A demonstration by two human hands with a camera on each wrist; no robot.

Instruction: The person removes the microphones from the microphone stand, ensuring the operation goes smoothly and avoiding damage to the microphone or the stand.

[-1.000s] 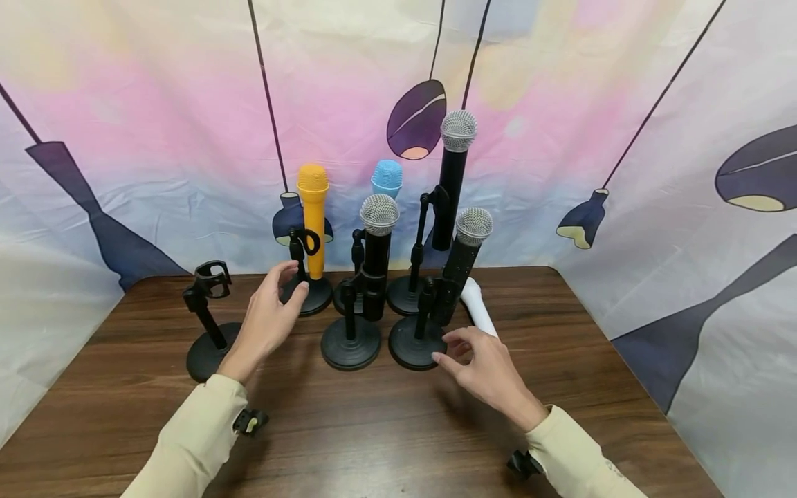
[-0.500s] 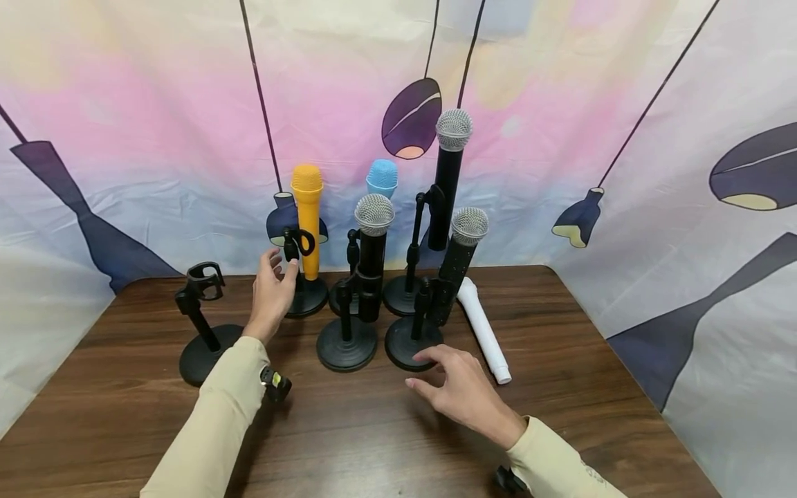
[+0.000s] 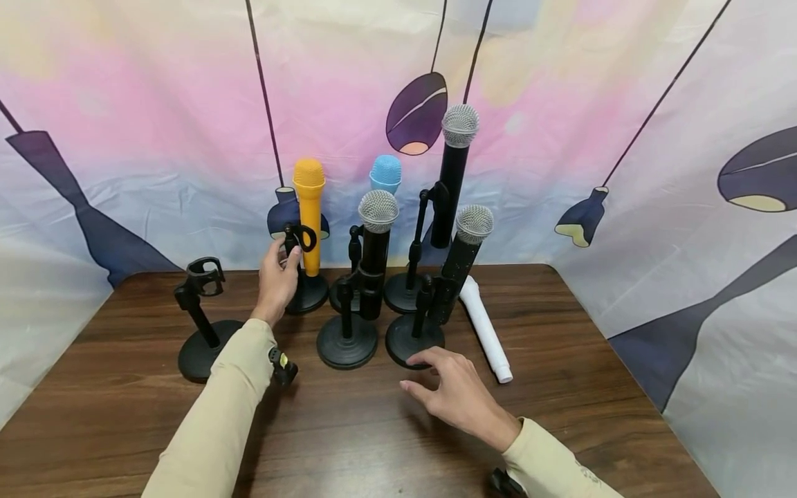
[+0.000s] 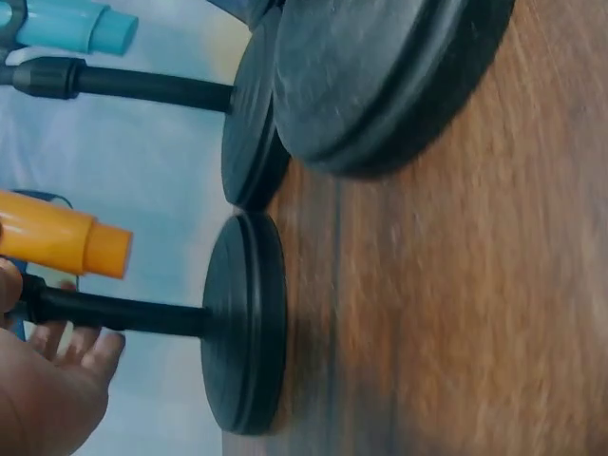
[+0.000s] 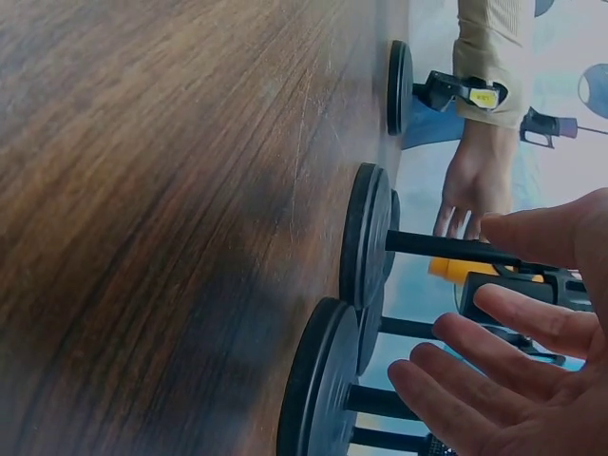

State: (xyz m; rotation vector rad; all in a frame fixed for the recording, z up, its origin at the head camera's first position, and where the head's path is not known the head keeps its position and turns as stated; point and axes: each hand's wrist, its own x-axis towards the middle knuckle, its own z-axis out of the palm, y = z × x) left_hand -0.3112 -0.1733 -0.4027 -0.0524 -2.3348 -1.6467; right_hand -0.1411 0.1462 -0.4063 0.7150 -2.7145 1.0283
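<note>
At the back left, my left hand [image 3: 277, 285] grips the upper pole of a black microphone stand [image 3: 308, 296], just below its clip. A yellow microphone [image 3: 310, 221] is upright in that clip. In the left wrist view, the thumb is at the collar and the other fingers lie behind the pole [image 4: 142, 312]. My right hand [image 3: 463, 395] hovers with parted, loosely bent fingers, holding nothing. Closest to it is the round base of the front right stand [image 3: 414, 342], which bears a black microphone with a silver head [image 3: 463, 259].
Another black-and-silver microphone [image 3: 376, 242] stands front middle. Behind are a blue microphone [image 3: 386, 173] and a taller black one [image 3: 451, 180], on stands. A stand with a bare clip [image 3: 202, 325] is at left. A white microphone handle [image 3: 487, 332] lies at right on the wooden table [image 3: 349, 443].
My left hand has moved up and in to the yellow microphone's stand and taken hold of its pole. My right hand has drawn back left and down, uncovering the white handle.
</note>
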